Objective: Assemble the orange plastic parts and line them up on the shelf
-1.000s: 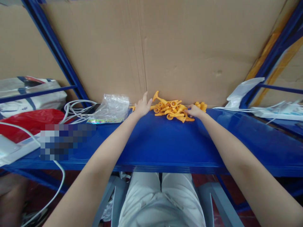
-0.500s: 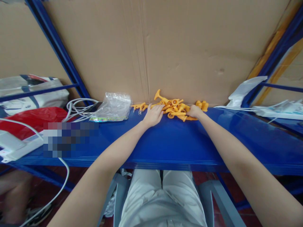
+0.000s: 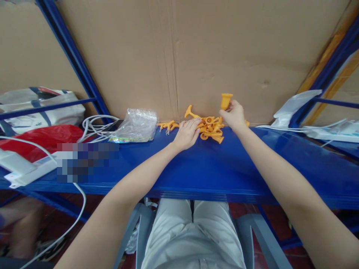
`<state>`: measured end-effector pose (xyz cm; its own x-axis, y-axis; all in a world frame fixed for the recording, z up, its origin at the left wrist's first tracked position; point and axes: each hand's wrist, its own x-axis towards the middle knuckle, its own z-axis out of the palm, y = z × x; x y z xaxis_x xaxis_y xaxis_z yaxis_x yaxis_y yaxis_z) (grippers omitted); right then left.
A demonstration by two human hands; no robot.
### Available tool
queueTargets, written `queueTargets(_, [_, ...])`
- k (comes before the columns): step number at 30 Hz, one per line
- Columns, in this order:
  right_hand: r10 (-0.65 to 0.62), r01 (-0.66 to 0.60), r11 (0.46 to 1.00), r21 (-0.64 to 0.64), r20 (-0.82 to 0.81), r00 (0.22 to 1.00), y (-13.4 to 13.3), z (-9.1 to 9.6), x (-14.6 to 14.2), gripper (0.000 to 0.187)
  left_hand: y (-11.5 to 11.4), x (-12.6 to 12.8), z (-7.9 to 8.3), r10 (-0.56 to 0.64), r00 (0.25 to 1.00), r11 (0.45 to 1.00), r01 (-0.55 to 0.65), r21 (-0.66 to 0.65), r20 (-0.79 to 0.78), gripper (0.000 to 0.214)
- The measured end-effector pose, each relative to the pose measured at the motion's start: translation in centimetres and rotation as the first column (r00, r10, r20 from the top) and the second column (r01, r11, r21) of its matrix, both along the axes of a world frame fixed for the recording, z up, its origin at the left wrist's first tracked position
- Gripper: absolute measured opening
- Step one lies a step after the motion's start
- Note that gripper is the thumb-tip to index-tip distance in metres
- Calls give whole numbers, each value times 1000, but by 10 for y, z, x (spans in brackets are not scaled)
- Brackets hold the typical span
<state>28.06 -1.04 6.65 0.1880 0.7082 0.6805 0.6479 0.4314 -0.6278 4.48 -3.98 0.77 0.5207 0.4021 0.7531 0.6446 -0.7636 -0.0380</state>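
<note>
My right hand (image 3: 235, 115) is raised above the right side of a pile of orange-yellow plastic pieces (image 3: 211, 135). Its fingers are closed round one orange plastic piece (image 3: 226, 101), which stands upright with a flared, cup-like end on top. My left hand (image 3: 187, 133) lies at the pile's left side, its fingers curved over another orange piece that is partly hidden. Round cup ends and narrow stems show in the heap. One T-shaped piece (image 3: 190, 111) leans at the back, and small pieces with metal chains (image 3: 168, 127) lie left of my left hand.
Left of the pile lies a clear plastic bag (image 3: 137, 125) beside coiled white cables (image 3: 97, 127). A red bag (image 3: 56, 138) and a white power strip (image 3: 33, 173) are farther left. Cardboard (image 3: 224, 48) closes off the back of the blue table (image 3: 213, 175). Another person's leg (image 3: 25, 224) shows lower left.
My right hand has lifted an orange piece up out of the pile's right side. My left hand stays by the pile, shifted slightly right in view.
</note>
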Motion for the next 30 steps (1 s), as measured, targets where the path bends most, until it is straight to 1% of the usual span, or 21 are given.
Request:
queueTargets(2, [168,-166,985,49,-35,985,-10,0,-17,36,-1,2,0,-2,999,1000,2,5,41,49])
queueTargets(4, [313,-309,949,69,-66,947,-24,-2,-33,35,-2,3,0,4,997,1000,-5,10,79,50])
queueTargets(5, [370,-366,929,58,-91,924,-30,-3,-40,34,-2,3,0,4,996,1000,-6,15,90,50])
queueTargets(8, [487,-498,867,-6,-196,851,-48,-6,-55,31,-2,3,1,-3,996,1000,1,26,94,45])
queueTargets(10, [518,-545,838,-33,-269,812,-55,-7,-60,29,-1,2,2,-5,996,1000,2,31,93,40])
queueTargets(14, [516,-588,805,-80,-396,759,-57,-11,-63,26,2,0,4,14,996,999,-17,29,90,33])
queueTargets(18, [513,-606,788,-103,-433,741,-55,-16,-62,31,6,-4,5,49,998,999,-49,7,43,35])
queueTargets(21, [517,-610,779,-143,-404,755,-54,-16,-59,35,7,-8,7,104,995,994,-104,-16,-2,36])
queueTargets(24, [516,-589,788,-179,-330,790,-52,-15,-55,36,8,-12,9,142,989,989,-143,-25,-40,38])
queueTargets(27, [512,-562,804,-192,-256,820,-49,-15,-51,36,10,-14,9,128,989,991,-130,-16,-78,40])
queueTargets(30, [507,-537,818,-207,-186,842,-46,-16,-46,37,13,-15,9,119,985,993,-121,-12,-125,35])
